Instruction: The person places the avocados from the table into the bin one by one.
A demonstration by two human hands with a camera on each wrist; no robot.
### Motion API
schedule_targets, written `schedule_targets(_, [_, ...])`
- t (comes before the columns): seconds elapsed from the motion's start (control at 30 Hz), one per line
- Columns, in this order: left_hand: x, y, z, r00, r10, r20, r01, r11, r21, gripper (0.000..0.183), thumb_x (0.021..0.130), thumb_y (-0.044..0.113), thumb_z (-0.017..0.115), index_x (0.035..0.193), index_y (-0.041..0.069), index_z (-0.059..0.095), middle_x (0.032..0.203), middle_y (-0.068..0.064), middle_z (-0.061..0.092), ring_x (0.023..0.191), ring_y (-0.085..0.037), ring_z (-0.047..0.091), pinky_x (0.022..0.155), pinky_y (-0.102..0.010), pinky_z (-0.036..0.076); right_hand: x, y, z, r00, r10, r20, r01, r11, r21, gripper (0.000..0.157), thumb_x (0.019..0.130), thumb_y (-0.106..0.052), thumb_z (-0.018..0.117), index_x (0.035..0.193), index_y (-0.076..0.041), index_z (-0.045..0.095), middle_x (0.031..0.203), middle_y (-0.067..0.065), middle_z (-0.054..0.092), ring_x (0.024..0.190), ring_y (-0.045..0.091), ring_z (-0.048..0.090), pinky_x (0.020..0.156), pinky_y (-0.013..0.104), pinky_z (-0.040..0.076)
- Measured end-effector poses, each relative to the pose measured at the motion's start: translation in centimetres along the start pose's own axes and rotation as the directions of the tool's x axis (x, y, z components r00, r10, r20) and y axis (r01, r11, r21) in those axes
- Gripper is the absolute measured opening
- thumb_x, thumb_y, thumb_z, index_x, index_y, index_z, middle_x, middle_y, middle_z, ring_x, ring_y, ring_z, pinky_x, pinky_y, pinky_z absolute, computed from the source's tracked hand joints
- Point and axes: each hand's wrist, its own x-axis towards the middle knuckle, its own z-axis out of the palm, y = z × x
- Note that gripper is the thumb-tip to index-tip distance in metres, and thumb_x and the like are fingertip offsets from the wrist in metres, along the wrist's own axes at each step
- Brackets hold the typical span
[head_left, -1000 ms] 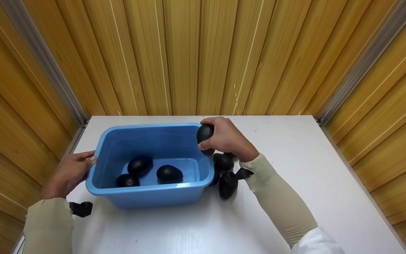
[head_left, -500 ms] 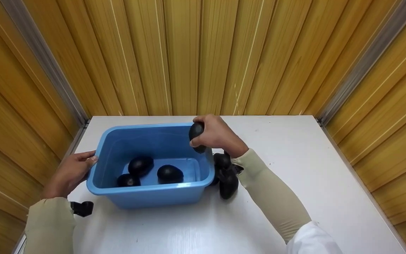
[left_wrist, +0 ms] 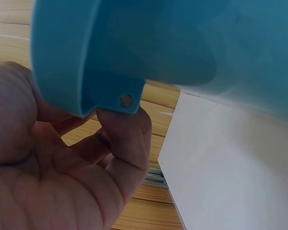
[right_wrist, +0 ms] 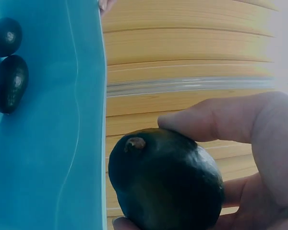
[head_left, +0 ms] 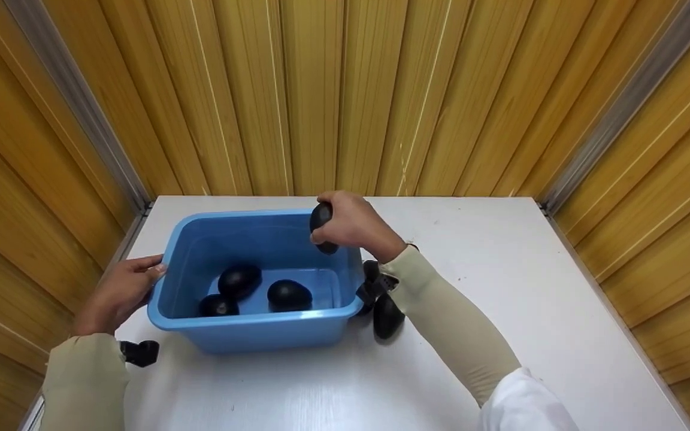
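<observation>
My right hand [head_left: 351,221] grips a dark avocado [head_left: 322,226] between thumb and fingers, above the right end of a blue plastic tub [head_left: 255,330]. In the right wrist view the avocado [right_wrist: 165,179] shows its brown stem end. My left hand [head_left: 123,293] pinches the tub's left rim; the left wrist view has the thumb and curled fingers [left_wrist: 127,143] at the rim [left_wrist: 62,62]. Inside the tub lie three avocados, one at the right [head_left: 289,295], one further back [head_left: 240,281] and one in the front left corner [head_left: 218,305].
Outside the tub's right wall more dark avocados rest on the white table [head_left: 441,383], one [head_left: 387,317] in plain sight, others partly hidden by the right sleeve and wrist camera [head_left: 379,284]. Yellow wood-look panels [head_left: 345,96] enclose the table at the back and sides.
My right hand has moved left with the avocado, from over the tub's right rim to above its interior. The left hand and the tub have stayed nearly still.
</observation>
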Motion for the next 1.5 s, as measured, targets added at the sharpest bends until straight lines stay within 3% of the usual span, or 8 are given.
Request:
schedule_targets(0.8, [-0.3,0.0,0.3,1.000,-0.011,0.000,0.011,1.000,-0.021,0.063,0.114,0.036,0.036,0.164,0.001,0.022,0.164,-0.033,0.035,0.142,-0.053,0.049,0.113,-0.063,0.045,1.9,-3.3,3.0,0.989,-0.104,0.109,0.113,0.991,-0.077,0.078,0.084,-0.037,0.085,0.151,-0.011,0.053,0.133,0.010,0.066,0.112,0.025,0.064,0.094,0.042,0.058])
schedule_targets(1.17, [-0.3,0.1,0.4,1.000,0.000,-0.005,0.000,1.000,-0.008,0.062,0.115,0.035,0.036,0.164,0.001,0.022,0.163,-0.033,0.036,0.142,-0.052,0.049,0.113,-0.064,0.044,2.7,-4.7,4.1,0.984,-0.138,0.110,0.152,0.979,-0.134,0.074,0.083,-0.041,0.086,0.144,-0.009,0.058,0.123,0.008,0.069,0.102,0.022,0.064,0.086,0.038,0.059])
schedule_targets(1.33, [-0.3,0.1,0.7,1.000,0.010,-0.010,-0.010,1.000,-0.005,0.061,0.115,0.034,0.036,0.164,0.001,0.022,0.162,-0.033,0.037,0.142,-0.052,0.050,0.113,-0.064,0.044,3.2,-4.8,4.7,0.982,-0.149,0.118,0.168,0.970,-0.176,0.060,0.084,-0.037,0.085,0.132,-0.008,0.064,0.112,0.006,0.068,0.092,0.019,0.061,0.076,0.032,0.053])
schedule_targets(1.5, [-0.4,0.2,0.8,1.000,-0.002,-0.005,0.002,1.000,-0.010,0.061,0.115,0.035,0.035,0.165,0.002,0.021,0.163,-0.032,0.036,0.143,-0.053,0.048,0.114,-0.064,0.043,3.8,-4.4,5.3,0.983,-0.150,0.104,0.168,0.969,-0.184,0.034,0.086,-0.018,0.074,0.117,-0.004,0.069,0.092,0.002,0.056,0.078,0.018,0.047,0.065,0.031,0.039])
